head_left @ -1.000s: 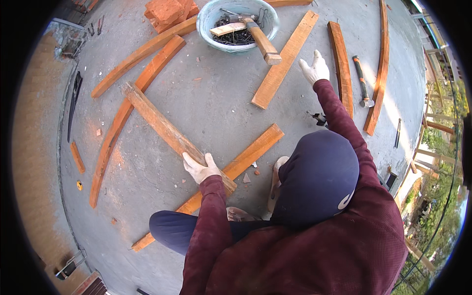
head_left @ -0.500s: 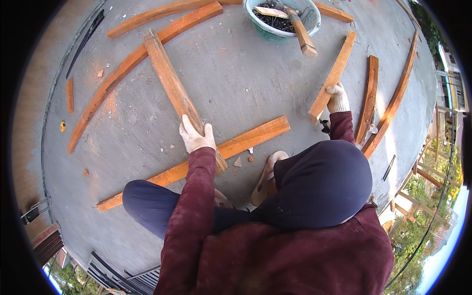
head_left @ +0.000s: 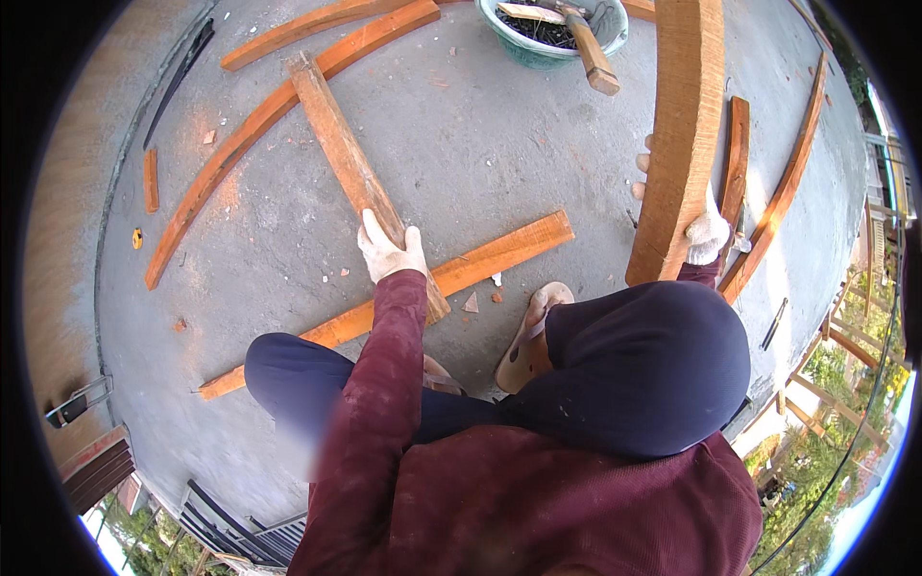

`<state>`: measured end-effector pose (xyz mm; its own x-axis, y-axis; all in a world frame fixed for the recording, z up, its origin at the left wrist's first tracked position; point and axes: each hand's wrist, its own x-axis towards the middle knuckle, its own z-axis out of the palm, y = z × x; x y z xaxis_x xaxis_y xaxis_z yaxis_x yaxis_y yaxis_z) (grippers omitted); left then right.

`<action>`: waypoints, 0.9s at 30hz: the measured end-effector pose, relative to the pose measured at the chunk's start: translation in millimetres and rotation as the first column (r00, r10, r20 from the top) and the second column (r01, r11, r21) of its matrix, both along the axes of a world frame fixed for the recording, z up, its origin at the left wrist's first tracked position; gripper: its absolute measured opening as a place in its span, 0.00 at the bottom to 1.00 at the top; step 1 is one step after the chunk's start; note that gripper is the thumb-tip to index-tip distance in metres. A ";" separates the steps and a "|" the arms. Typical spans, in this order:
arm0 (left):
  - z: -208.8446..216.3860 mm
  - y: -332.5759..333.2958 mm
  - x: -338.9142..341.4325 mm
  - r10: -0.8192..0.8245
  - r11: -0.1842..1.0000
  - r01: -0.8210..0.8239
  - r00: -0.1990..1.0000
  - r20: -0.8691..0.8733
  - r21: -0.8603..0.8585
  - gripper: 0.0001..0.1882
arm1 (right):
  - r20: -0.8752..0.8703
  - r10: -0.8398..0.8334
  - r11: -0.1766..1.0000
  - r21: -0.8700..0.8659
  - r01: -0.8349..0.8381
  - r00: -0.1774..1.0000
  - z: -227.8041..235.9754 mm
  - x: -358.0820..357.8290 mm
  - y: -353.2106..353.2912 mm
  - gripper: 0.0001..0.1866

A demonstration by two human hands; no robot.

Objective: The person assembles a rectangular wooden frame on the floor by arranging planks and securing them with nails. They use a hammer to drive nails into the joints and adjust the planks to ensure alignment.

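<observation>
My left hand [head_left: 392, 252], in a white work glove, is closed over the near part of a worn wooden plank [head_left: 338, 139]. The far end of this plank rests at a long wooden beam [head_left: 223, 158], and its near end lies across another wooden beam [head_left: 509, 252] in front of my feet. My right hand [head_left: 709, 235], gloved too, grips the lower end of a wooden board [head_left: 684, 125] raised off the floor beside my right knee. The fingers wrap round its left side, and the board hides the palm.
A green basin [head_left: 533, 53] of dark nails stands at the far side, a wooden-handled tool [head_left: 591, 58] leaning over its rim. More timber [head_left: 783, 192] lies at the right. A small yellow object [head_left: 137, 238] and wood scrap [head_left: 151, 180] lie left on the concrete.
My right hand has lifted the wooden board off the floor, bringing it upward and closer. My left hand stays on the plank. The view has shifted slightly.
</observation>
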<state>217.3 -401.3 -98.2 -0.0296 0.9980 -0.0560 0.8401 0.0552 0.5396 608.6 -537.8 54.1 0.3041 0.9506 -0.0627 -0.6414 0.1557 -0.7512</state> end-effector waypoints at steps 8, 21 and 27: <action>-3.5 1.3 -7.4 0.003 1.000 -0.004 0.999 0.032 0.005 0.49 | 0.299 0.341 0.931 -0.240 -0.275 0.891 -30.3 -70.1 65.4 0.68; 5.6 1.2 -4.2 -0.019 1.000 0.020 0.997 0.078 -0.002 0.49 | 0.061 0.291 0.901 -0.353 -0.252 0.955 -131.3 -8.4 72.1 0.68; -6.7 0.0 -9.3 -0.045 0.998 0.042 0.997 0.059 0.053 0.50 | 0.181 0.355 0.847 -0.477 -0.234 0.917 -156.9 12.1 95.9 0.63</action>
<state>207.9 -401.3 -104.9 0.0155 0.9999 -0.0049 0.8072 -0.0096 0.5901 620.8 -441.8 -102.8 0.0771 0.8884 -0.4526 -0.3827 -0.3928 -0.8362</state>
